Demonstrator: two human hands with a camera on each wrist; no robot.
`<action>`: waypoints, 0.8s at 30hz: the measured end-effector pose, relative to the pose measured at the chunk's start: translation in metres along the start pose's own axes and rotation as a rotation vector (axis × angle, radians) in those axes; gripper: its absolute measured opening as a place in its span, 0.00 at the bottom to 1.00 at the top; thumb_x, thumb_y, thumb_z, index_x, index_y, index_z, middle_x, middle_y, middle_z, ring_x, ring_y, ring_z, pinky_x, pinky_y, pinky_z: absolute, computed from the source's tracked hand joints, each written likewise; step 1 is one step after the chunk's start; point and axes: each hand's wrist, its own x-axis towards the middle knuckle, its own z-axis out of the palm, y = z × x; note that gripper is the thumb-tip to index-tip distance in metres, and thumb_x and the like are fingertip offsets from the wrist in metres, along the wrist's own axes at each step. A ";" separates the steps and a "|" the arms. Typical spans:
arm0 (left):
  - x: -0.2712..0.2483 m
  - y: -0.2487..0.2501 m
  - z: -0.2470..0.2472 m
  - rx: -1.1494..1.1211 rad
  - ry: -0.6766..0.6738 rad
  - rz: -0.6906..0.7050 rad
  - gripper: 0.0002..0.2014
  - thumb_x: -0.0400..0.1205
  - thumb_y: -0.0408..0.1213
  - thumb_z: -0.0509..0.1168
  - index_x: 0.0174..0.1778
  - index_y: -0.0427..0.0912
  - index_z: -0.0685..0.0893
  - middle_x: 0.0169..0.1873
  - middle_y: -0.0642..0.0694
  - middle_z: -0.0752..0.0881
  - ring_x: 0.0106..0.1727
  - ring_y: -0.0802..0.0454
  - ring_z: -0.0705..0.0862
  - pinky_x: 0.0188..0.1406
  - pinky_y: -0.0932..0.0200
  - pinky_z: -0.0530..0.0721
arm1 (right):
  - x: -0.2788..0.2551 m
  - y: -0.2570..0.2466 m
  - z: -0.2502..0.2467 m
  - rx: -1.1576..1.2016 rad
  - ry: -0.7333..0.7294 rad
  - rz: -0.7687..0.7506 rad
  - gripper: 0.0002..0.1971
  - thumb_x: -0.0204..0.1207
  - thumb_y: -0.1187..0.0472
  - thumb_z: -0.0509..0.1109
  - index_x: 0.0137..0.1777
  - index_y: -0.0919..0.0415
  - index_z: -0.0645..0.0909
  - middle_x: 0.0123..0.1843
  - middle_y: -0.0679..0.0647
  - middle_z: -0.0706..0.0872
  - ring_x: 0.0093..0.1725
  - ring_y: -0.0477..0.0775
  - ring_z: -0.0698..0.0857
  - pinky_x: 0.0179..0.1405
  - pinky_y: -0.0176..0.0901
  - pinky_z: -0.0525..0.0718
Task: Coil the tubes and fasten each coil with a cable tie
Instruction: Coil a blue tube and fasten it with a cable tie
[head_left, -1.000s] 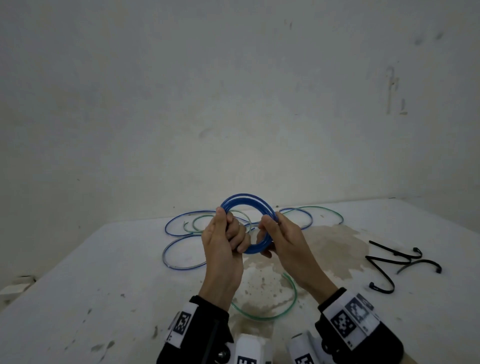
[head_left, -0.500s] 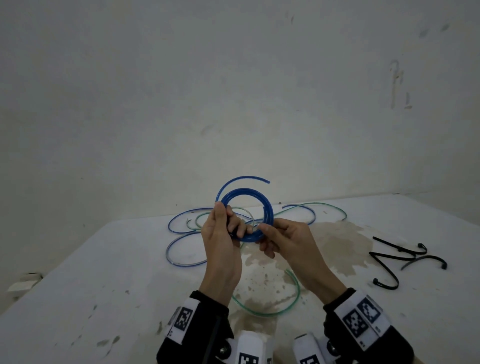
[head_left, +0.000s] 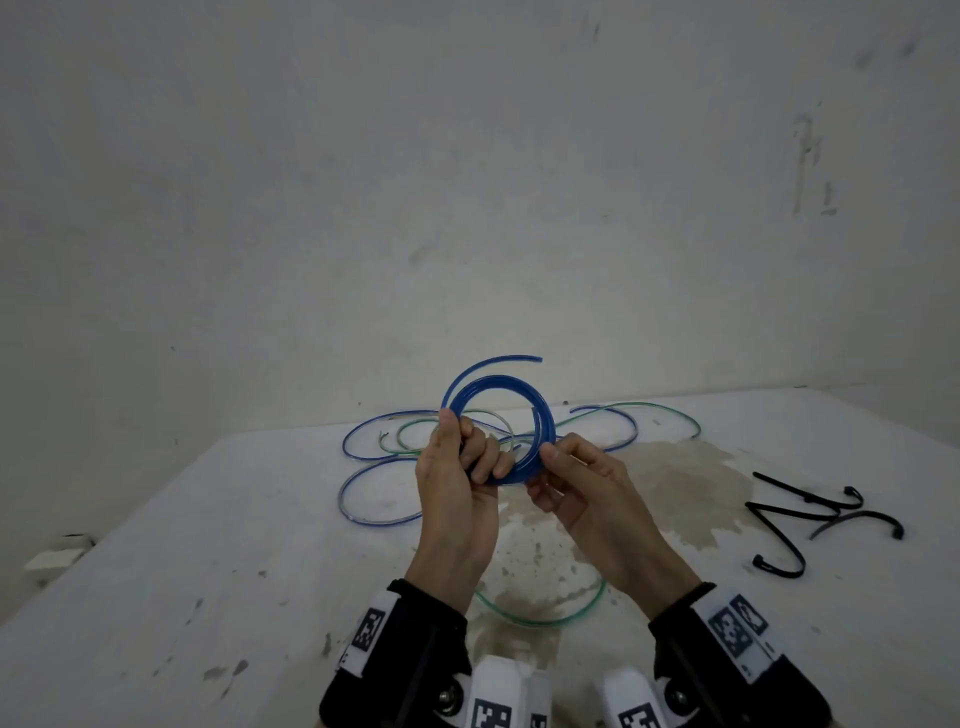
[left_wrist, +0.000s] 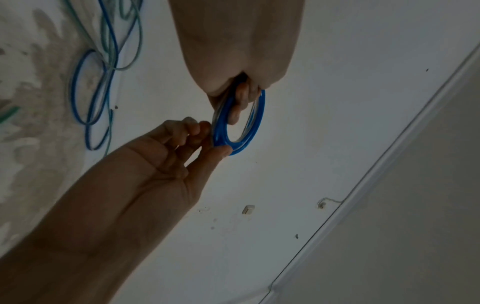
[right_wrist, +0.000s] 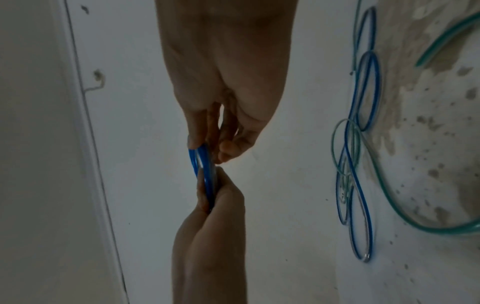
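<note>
Blue tube coil (head_left: 498, 410): I hold it upright above the bench (head_left: 156, 571), loose end arcing over its top.
Left hand (head_left: 457, 483): my fingers curl round the coil's left side.
Right hand (head_left: 576, 483): I pinch its lower right.
Black cable ties (head_left: 810, 519): on the bench, right.

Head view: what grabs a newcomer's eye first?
The blue tube coil held up mid-frame, the left hand and right hand both gripping it, one free end arcing above. Behind it, loose blue and green tubes sprawl on the stained table; black cable ties lie at right.

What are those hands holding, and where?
A blue tube coil: left hand grips its left side, right hand pinches its lower right edge.
</note>
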 end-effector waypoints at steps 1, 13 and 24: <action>0.000 0.000 -0.002 0.007 -0.005 -0.011 0.18 0.87 0.43 0.51 0.31 0.41 0.69 0.19 0.53 0.61 0.17 0.58 0.60 0.17 0.66 0.68 | 0.000 0.000 0.000 -0.008 -0.004 0.017 0.07 0.70 0.63 0.69 0.36 0.67 0.77 0.34 0.59 0.82 0.32 0.52 0.78 0.28 0.37 0.76; -0.002 0.000 -0.006 0.050 -0.036 -0.052 0.18 0.86 0.43 0.52 0.31 0.40 0.70 0.19 0.52 0.60 0.17 0.58 0.59 0.17 0.65 0.66 | 0.005 -0.011 -0.001 -0.343 0.103 -0.136 0.10 0.75 0.63 0.69 0.36 0.71 0.81 0.28 0.58 0.81 0.28 0.52 0.75 0.32 0.41 0.75; 0.003 0.001 -0.005 0.009 -0.096 -0.143 0.19 0.86 0.44 0.52 0.30 0.41 0.71 0.18 0.52 0.60 0.16 0.59 0.59 0.17 0.66 0.64 | 0.008 -0.024 0.000 -0.048 0.043 0.025 0.07 0.68 0.61 0.68 0.37 0.66 0.80 0.34 0.57 0.80 0.34 0.50 0.75 0.31 0.35 0.77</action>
